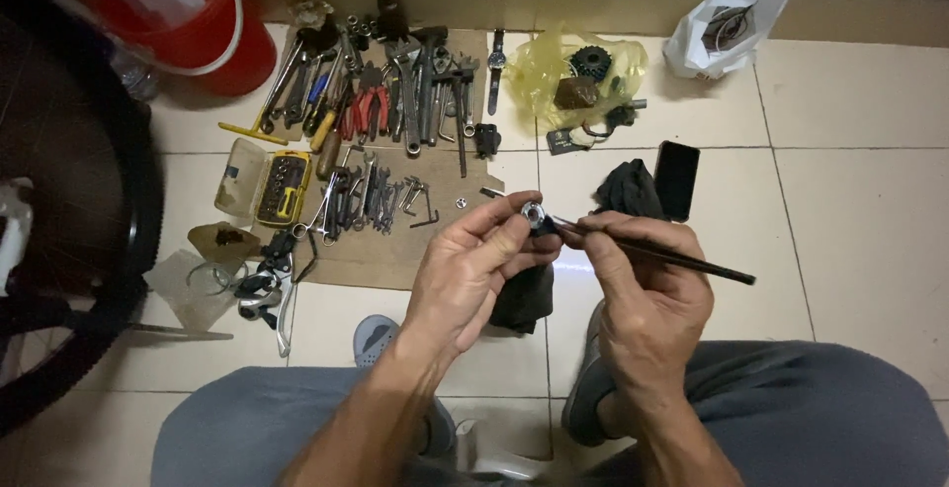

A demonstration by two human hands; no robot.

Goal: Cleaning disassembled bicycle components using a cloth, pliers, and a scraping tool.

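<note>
Metal nut [532, 214] sits pinched in the left hand [474, 274] fingertips, above the floor tiles [840, 200]; the right hand [647, 294] pinches a thin dark rod [672, 255], its tip at the nut; small, hard, likely slippery, best held by its rim; tools [386, 101] lie beyond.

Tools spread on the floor ahead of the hands
Cardboard sheet [395, 250] carries wrenches [420, 82] and a bit case [282, 188]; bucket [213, 32] behind-left, phone [676, 179] right, bicycle wheel [74, 250] far left
</note>
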